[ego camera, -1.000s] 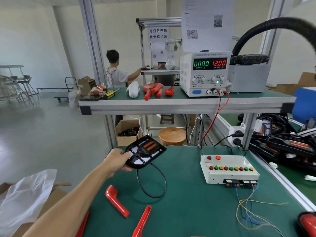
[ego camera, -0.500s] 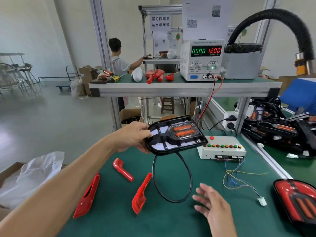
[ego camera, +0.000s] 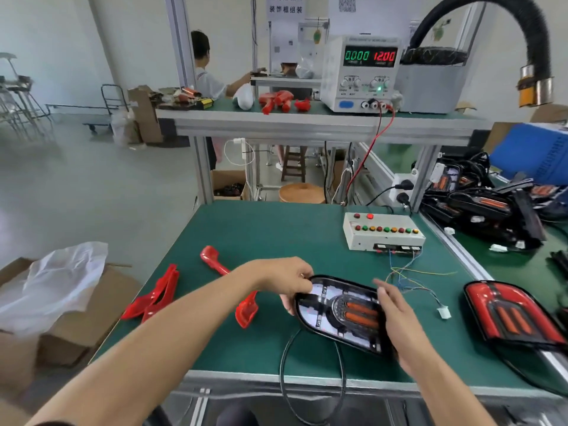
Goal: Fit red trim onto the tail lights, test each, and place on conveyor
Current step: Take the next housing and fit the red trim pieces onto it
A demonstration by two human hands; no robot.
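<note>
- Fingers (ego camera: 295,298) of the left hand (ego camera: 285,279) curl round the left end of the tail light (ego camera: 339,315) and grip its black rim.
- Right hand (ego camera: 396,315) lies along the lamp's right edge; its fingers look fairly straight against the housing, though blur hides whether they clasp it.
- Tail light sits low over the worktop (ego camera: 276,229), near the front edge at its middle, lens up and bare of red, its black cable (ego camera: 310,379) looping over that edge.
- Step in hand, as I judge it: seating the untrimmed lamp for fitting.
- Next move calls for a red trim piece (ego camera: 246,309), just left of the lamp; more (ego camera: 153,298) lie toward the left edge.
- Testing waits on the loose white connector (ego camera: 443,312) wired to the button box (ego camera: 382,233).
</note>
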